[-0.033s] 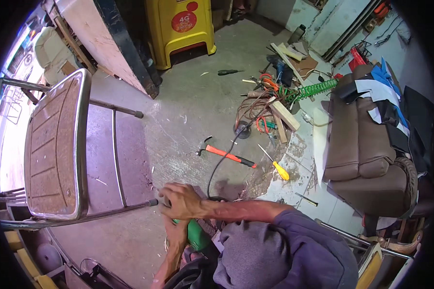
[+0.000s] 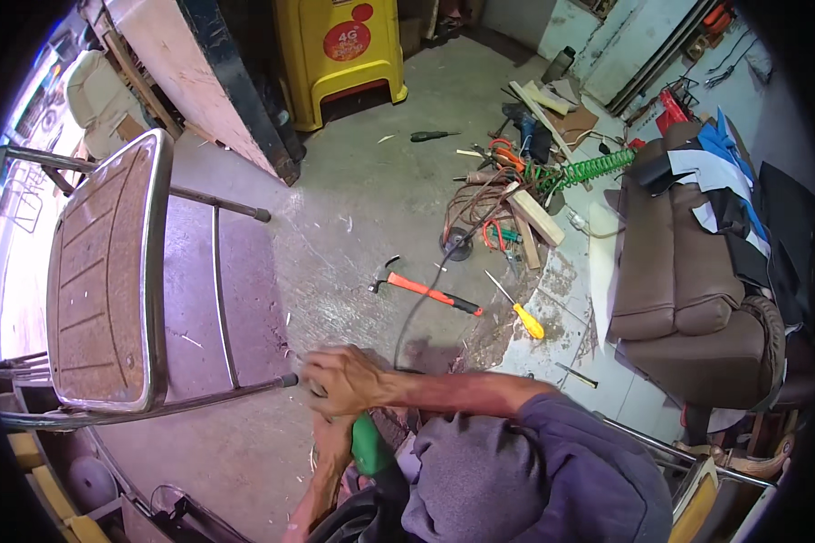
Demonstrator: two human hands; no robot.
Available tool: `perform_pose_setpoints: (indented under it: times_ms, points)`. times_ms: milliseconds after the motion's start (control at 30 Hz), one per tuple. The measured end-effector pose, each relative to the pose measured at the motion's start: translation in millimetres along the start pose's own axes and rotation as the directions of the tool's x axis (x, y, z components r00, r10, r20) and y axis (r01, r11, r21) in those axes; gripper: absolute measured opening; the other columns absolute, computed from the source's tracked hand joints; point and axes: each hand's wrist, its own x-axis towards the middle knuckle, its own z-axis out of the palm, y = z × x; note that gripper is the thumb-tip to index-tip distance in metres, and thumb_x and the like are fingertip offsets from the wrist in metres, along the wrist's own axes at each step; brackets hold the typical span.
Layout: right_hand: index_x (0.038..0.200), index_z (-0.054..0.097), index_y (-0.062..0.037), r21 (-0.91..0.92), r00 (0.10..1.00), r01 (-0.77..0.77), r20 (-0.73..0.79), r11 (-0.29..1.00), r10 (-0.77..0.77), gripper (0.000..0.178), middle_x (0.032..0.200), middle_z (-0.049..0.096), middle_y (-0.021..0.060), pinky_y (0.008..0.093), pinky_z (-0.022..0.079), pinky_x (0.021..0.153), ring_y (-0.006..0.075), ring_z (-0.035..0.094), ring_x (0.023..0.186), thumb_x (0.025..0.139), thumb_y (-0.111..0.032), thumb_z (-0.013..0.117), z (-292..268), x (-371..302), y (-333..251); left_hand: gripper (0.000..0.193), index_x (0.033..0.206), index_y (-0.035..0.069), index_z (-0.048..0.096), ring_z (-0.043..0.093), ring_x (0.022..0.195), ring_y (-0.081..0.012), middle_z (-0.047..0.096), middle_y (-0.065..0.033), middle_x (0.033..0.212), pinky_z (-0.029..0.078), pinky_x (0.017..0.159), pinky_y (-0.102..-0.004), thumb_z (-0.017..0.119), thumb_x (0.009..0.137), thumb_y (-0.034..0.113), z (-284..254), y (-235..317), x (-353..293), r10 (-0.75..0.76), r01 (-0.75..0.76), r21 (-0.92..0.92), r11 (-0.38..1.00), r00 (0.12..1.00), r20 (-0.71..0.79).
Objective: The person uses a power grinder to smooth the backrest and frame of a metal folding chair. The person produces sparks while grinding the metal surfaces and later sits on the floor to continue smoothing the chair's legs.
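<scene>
A green-bodied power tool [image 2: 368, 443] lies close against me, its front end covered by my hands. My left hand [image 2: 331, 433] is closed around the front part of the tool, with most of its fingers hidden under my right hand. Over it, my right hand [image 2: 344, 380] is bent with its fingers curled at the tool's front end; what they grip there is hidden. From beside my right wrist a black cord [image 2: 414, 317] runs up across the floor. Ahead of my hands lies a claw hammer [image 2: 435, 293] with a red and black handle. Farther right is a yellow-handled screwdriver [image 2: 528, 320].
A metal-framed chair [image 2: 104, 271] lies tipped over at my left. A pile of cords [image 2: 480, 204], wood pieces and hand tools spreads ahead on the right, by a brown padded seat [image 2: 670, 262]. A yellow plastic stool [image 2: 349, 72] stands at the back, with a dark screwdriver [image 2: 435, 136] nearer.
My right hand has turned slightly over the front of the tool. The black cord has shifted a little to the right and looks blurred.
</scene>
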Motion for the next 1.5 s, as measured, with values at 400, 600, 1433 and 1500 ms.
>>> perform_pose_setpoints:
  times_ms: [400, 600, 1433, 1500]
  points:
    - [0.118, 0.066, -0.0012, -0.102, 0.999, 0.004, 0.049, 0.995, 0.001, 0.048, 0.118, 0.064, 0.0197, 0.0499, 0.048, 0.102, 0.0376, 0.060, 0.117, 0.085, -0.035, 0.072, -46, -11, -3, 0.062, 0.138, 0.002, 0.048, 0.067, 0.098, -0.0207, 0.065, -0.0127, 0.117, 0.057, 0.080, -0.0342, 0.078, 0.085, 0.012, 6, 28, 0, -0.156, 0.168, -0.188, 0.968, 0.985, 0.075]
    - [0.127, 0.065, -0.0001, 0.181, 0.988, -0.140, -0.031, 0.974, 0.148, 0.043, 0.107, 0.072, 0.0168, 0.0475, 0.049, 0.102, 0.0346, 0.070, 0.098, 0.091, -0.024, 0.066, -52, -8, 9, 0.072, 0.145, 0.002, 0.044, 0.067, 0.102, -0.0200, 0.065, -0.0139, 0.121, 0.057, 0.083, -0.0328, 0.081, 0.084, 0.013, 8, 15, -4, -0.237, 0.234, 0.041, 0.971, 0.966, 0.105]
    - [0.120, 0.071, -0.0036, 0.136, 0.997, 0.032, 0.063, 0.990, -0.041, 0.032, 0.122, 0.071, 0.0199, 0.0419, 0.053, 0.096, 0.0354, 0.068, 0.109, 0.091, -0.016, 0.068, -48, -15, 17, 0.088, 0.144, -0.007, 0.042, 0.065, 0.107, -0.0236, 0.066, -0.0192, 0.121, 0.056, 0.088, -0.0346, 0.088, 0.079, 0.029, 6, 37, 0, -0.188, 0.181, 0.073, 0.981, 0.978, 0.095]
    - [0.121, 0.070, -0.0032, 0.163, 0.999, 0.024, 0.033, 0.986, -0.030, 0.033, 0.118, 0.072, 0.0179, 0.0403, 0.054, 0.094, 0.0340, 0.067, 0.109, 0.091, -0.016, 0.069, -48, -13, 6, 0.089, 0.146, -0.007, 0.041, 0.065, 0.106, -0.0236, 0.066, -0.0193, 0.121, 0.056, 0.088, -0.0340, 0.088, 0.079, 0.028, 4, -5, 6, -0.126, 0.123, 0.046, 0.991, 0.990, 0.064]
